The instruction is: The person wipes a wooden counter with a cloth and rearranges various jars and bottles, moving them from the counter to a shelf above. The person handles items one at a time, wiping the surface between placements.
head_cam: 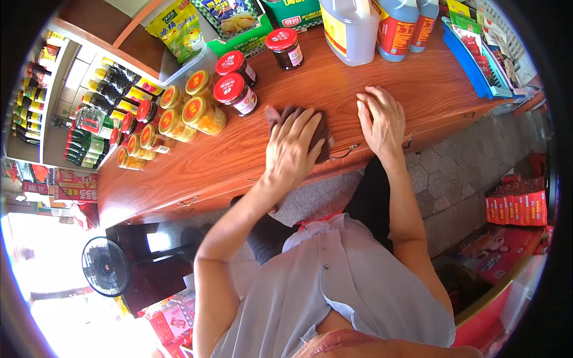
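My left hand [291, 150] lies palm down over a crumpled dark brown cloth [323, 129], pressed on the red-brown wooden counter [241, 156]. Bunched cloth shows past the fingertips and beside the thumb. To the right, my right hand [382, 121] rests near the counter's front edge, fingers loosely spread, with nothing in it. Ahead and left of the cloth stand two red-lidded glass jars of dark sauce, the nearer jar [237, 95] and the one behind it [235, 65]. A third such jar [285, 48] stands farther back.
Several yellow-lidded jars [203, 116] stand at left. Behind are a clear plastic jug [351, 33], blue-tinted bottles [396, 31] and a green carton [250, 42]. A blue basket [470, 67] of packets sits at right. Drawer handles [344, 152] project from the counter front.
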